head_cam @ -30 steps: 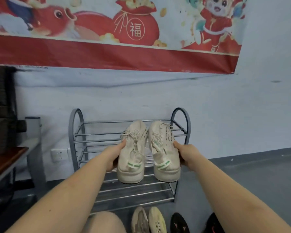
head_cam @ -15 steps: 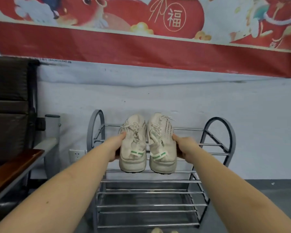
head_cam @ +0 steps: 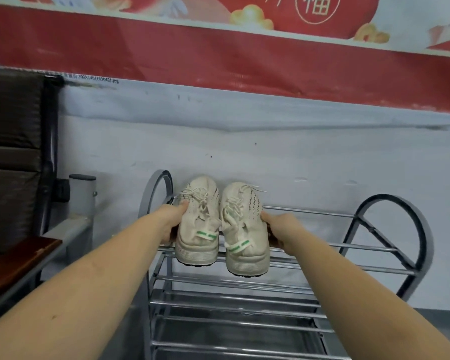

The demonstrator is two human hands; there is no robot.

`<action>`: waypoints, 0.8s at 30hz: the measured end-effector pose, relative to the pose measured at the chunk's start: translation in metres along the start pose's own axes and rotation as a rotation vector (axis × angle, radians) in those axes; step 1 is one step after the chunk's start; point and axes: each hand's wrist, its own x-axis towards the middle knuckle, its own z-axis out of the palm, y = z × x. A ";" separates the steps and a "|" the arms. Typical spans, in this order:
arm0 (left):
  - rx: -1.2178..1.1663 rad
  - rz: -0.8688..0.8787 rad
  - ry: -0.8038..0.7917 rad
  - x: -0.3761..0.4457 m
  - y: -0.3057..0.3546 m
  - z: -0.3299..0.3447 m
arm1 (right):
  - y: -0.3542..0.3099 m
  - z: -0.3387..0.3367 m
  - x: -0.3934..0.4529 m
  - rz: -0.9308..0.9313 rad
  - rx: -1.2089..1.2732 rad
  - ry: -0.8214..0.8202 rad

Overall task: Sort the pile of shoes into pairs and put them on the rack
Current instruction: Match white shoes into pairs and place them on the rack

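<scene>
At far left a dark chair point(head_cam: 13, 157) stands against the wall. The left hand point(head_cam: 172, 221) grips the outer side of the left sneaker point(head_cam: 197, 222), fingers curled round its knit upper. The right sneaker point(head_cam: 244, 229) sits just beside it, nearly touching, and the right hand point(head_cam: 278, 229) clasps its outer flank. Both shoes hover toes to the wall over the left end of the top tier of the metal rack point(head_cam: 390, 245), heels at its front rail. They look light and soft, the knit likely to give under the fingers; the firmer sole edge or heel seems the surer hold

Cream shoes point(head_cam: 220, 222) w/ green tabs
</scene>
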 end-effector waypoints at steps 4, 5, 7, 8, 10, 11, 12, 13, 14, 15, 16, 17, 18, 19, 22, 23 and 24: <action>0.006 0.024 0.024 0.009 -0.001 -0.007 | 0.004 0.016 0.011 -0.005 0.019 -0.017; 0.007 0.032 0.031 0.011 0.000 -0.009 | 0.004 0.020 0.014 -0.001 0.022 -0.016; 0.009 0.040 0.048 0.014 0.001 -0.009 | 0.009 0.025 0.024 0.006 0.026 -0.005; 0.023 0.044 0.061 0.016 0.001 -0.009 | 0.014 0.026 0.036 0.006 0.032 -0.005; 0.059 0.047 0.087 0.017 0.000 -0.008 | 0.019 0.027 0.046 0.012 0.020 0.002; 0.073 0.046 0.099 0.017 -0.001 -0.008 | 0.019 0.027 0.047 0.013 0.019 0.011; 0.089 0.041 0.107 0.017 -0.001 -0.009 | 0.020 0.026 0.050 0.017 0.023 0.015; 0.107 0.034 0.111 0.017 0.000 -0.009 | 0.018 0.026 0.048 0.016 0.032 0.011; 0.125 0.025 0.111 0.017 0.000 -0.010 | 0.014 0.026 0.043 0.018 0.034 0.011; 0.141 0.016 0.111 0.017 0.001 -0.010 | 0.007 0.027 0.032 0.019 0.035 0.015; 0.150 0.010 0.109 0.017 0.002 -0.010 | 0.003 0.027 0.025 0.024 0.037 0.011; 0.156 0.012 0.112 0.016 0.002 -0.009 | 0.000 0.028 0.021 0.025 0.045 0.004; 0.168 0.016 0.115 0.015 0.003 -0.008 | -0.003 0.028 0.015 0.022 0.053 0.007; 0.189 0.021 0.117 0.014 0.004 -0.007 | -0.006 0.029 0.010 0.024 0.055 0.017; 0.264 0.031 0.114 0.010 0.007 -0.005 | -0.014 0.032 -0.004 0.022 0.074 0.019; 0.280 0.028 0.110 0.006 0.008 -0.005 | -0.017 0.032 -0.007 0.030 0.082 0.013; 0.303 0.022 0.110 0.001 0.009 -0.005 | -0.019 0.032 -0.010 0.040 0.079 0.008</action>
